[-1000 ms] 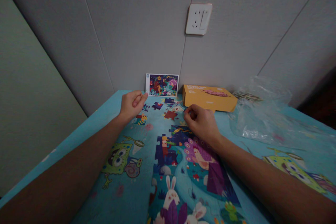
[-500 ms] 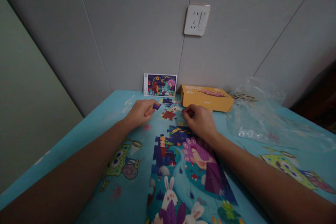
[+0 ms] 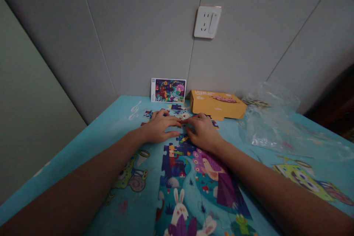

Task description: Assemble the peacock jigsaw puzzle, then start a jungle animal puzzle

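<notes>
My left hand point(image 3: 159, 127) lies palm down with fingers stretched and apart, over loose jigsaw pieces at the far side of the table. Blue and purple puzzle pieces point(image 3: 148, 114) show just left of it. My right hand point(image 3: 203, 131) rests opposite, fingers spread and slightly bent, its fingertips meeting those of my left hand. More puzzle pieces point(image 3: 215, 122) show at its far right, and a light piece point(image 3: 184, 114) lies beyond the fingertips. What lies under both palms is hidden. Nearer me is the partly assembled jigsaw puzzle point(image 3: 190, 188), its top edge partly covered by my right hand.
A picture card point(image 3: 169, 90) leans on the wall at the back. Beside it stands a yellow puzzle box point(image 3: 218, 105). Clear plastic bags point(image 3: 265, 129) lie on the right of the light-blue tablecloth point(image 3: 105, 125). A wall socket point(image 3: 207, 22) is above.
My left hand has moved right and flattened, no longer pinching a purple puzzle piece. My right hand has shifted slightly left, its pinch loosened. Pieces now show at both sides of the hands.
</notes>
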Available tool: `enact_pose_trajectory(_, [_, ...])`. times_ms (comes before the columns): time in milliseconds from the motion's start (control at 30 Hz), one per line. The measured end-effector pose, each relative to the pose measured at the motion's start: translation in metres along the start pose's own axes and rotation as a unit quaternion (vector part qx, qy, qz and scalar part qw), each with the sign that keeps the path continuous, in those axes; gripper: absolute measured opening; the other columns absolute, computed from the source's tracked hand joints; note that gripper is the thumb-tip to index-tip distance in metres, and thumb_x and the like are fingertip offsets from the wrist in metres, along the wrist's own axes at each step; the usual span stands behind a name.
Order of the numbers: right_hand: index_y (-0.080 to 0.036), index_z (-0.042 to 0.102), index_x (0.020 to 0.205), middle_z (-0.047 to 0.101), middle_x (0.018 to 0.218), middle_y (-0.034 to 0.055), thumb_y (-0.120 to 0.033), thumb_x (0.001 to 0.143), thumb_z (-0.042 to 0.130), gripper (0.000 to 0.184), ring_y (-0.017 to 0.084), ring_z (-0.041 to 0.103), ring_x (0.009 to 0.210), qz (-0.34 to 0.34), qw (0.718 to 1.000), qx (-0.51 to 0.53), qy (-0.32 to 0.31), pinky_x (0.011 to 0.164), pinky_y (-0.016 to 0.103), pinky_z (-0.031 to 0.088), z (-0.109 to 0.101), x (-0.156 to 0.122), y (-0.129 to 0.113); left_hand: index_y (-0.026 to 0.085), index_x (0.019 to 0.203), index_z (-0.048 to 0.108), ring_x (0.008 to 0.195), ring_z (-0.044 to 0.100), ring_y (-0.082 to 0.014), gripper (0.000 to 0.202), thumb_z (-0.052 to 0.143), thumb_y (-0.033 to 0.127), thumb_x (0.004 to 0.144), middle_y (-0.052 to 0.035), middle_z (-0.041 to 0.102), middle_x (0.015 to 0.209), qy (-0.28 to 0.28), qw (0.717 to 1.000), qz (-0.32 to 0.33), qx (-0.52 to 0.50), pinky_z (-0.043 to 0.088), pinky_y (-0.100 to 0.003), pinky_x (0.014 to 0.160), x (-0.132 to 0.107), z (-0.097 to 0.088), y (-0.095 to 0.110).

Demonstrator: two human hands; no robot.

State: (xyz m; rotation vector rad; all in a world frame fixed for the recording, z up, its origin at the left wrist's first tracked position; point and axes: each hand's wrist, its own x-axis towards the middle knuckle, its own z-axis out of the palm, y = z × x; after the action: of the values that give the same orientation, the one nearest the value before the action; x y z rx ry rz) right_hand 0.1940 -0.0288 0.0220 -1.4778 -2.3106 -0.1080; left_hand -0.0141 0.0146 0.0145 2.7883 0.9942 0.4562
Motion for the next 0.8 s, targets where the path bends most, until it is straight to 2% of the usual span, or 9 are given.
enact_pose_trajectory(233, [-0.021, 0.07, 0.11, 0.071, 0.092, 0.0092, -0.019, 0.083, 0.054, 0.032, 0.026, 0.053, 0.094, -0.012, 1.0, -0.01, 0.005, 0.08, 0.037, 0.035, -0.003, 0.0, 0.001, 0.035, 0.114, 0.067, 0.11, 0.042, -0.0304, 0.034, 0.054, 0.051, 0.087, -0.0013, 0.064, 0.12, 0.03, 0.998, -0.02, 0.045, 0.028, -0.048, 0.094, 0.0, -0.004, -0.003])
enact_pose_trajectory(400, [-0.016, 0.072, 0.105, 0.072, 0.093, 0.0105, -0.02, 0.084, 0.054, 0.028, 0.027, 0.054, 0.094, 0.01, 0.998, -0.037, 0.044, 0.081, 0.037, 0.038, -0.011, -0.002, 0.001, 0.034, 0.112, 0.069, 0.106, 0.044, -0.0304, 0.032, 0.054, 0.049, 0.087, -0.0042, 0.065, 0.114, 0.062, 0.993, -0.073, 0.064, 0.031, -0.048, 0.089, 0.0, -0.002, -0.004])
enact_pose_trajectory(500, [-0.014, 0.069, 0.108, 0.072, 0.098, 0.0112, -0.019, 0.087, 0.049, 0.029, 0.025, 0.059, 0.094, 0.039, 0.997, -0.058, 0.025, 0.082, 0.033, 0.041, -0.016, 0.005, -0.003, 0.033, 0.109, 0.07, 0.108, 0.044, -0.0306, 0.031, 0.054, 0.049, 0.088, -0.0041, 0.065, 0.115, 0.065, 0.992, -0.08, 0.066, 0.031, -0.049, 0.091, 0.0, -0.001, -0.004])
enact_pose_trajectory(600, [-0.016, 0.062, 0.121, 0.07, 0.107, 0.0112, -0.023, 0.09, 0.046, 0.036, 0.023, 0.065, 0.096, 0.086, 0.993, -0.081, -0.03, 0.081, 0.03, 0.045, -0.016, 0.025, -0.01, 0.032, 0.109, 0.07, 0.11, 0.044, -0.0298, 0.032, 0.053, 0.049, 0.088, -0.0036, 0.065, 0.115, 0.068, 0.991, -0.094, 0.069, 0.031, -0.049, 0.093, -0.001, -0.001, -0.006])
enact_pose_trajectory(700, [-0.018, 0.061, 0.121, 0.068, 0.114, 0.0122, -0.025, 0.088, 0.048, 0.037, 0.025, 0.064, 0.103, 0.082, 0.99, -0.098, -0.062, 0.084, 0.031, 0.047, -0.008, 0.056, -0.017, 0.031, 0.108, 0.07, 0.114, 0.042, -0.0309, 0.033, 0.055, 0.051, 0.086, -0.0032, 0.065, 0.117, 0.074, 0.987, -0.122, 0.076, 0.033, -0.05, 0.095, -0.002, -0.003, -0.011])
enact_pose_trajectory(800, [-0.014, 0.062, 0.121, 0.066, 0.116, 0.0188, -0.028, 0.085, 0.052, 0.04, 0.029, 0.065, 0.103, 0.094, 0.984, -0.114, -0.101, 0.083, 0.035, 0.049, 0.005, 0.088, -0.022, 0.03, 0.106, 0.071, 0.116, 0.042, -0.0317, 0.035, 0.056, 0.052, 0.084, -0.0031, 0.065, 0.118, 0.078, 0.983, -0.145, 0.078, 0.035, -0.05, 0.096, -0.004, -0.003, -0.019])
